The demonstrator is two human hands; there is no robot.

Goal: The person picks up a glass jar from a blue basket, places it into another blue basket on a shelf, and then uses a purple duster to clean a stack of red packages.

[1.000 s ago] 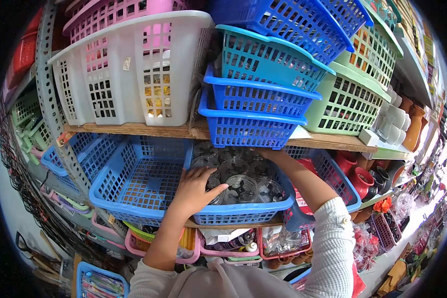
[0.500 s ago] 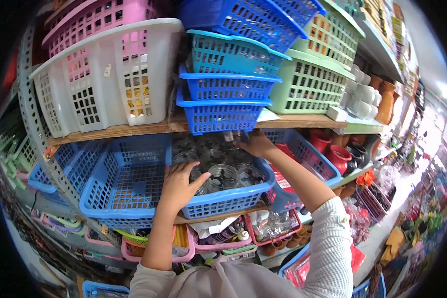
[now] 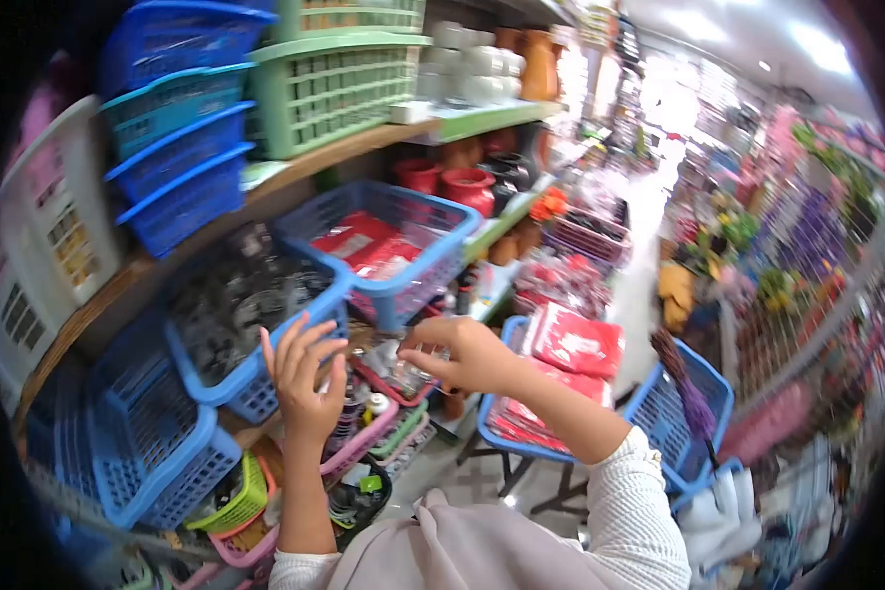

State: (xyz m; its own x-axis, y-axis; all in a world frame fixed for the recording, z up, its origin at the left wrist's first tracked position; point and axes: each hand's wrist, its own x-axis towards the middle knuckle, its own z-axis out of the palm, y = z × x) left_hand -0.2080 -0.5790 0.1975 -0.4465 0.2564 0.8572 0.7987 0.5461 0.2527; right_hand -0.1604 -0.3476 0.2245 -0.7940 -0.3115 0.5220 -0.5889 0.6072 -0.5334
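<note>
Nearest, the left hand (image 3: 305, 379) was raised with its fingers spread wide, holding nothing, just in front of the rim of the blue basket (image 3: 251, 300) on the wooden shelf (image 3: 265, 192). Beside it, the right hand (image 3: 462, 354) had its fingers curled and pinched together as if around something small and clear, though blur made it impossible to tell what, or whether it held anything. Judging by this, both hands were drawn clear of the basket, and any next move would call for a steadier look at the shelves. That basket held clear plastic cups (image 3: 236, 295), packed close. Below, pink trays (image 3: 364, 442) carried small bottles. Further on, a second blue basket (image 3: 393, 246) held red packets (image 3: 364, 246). Farthest, stacked blue baskets (image 3: 177, 167) and a green basket (image 3: 339, 88) stood on top.
</note>
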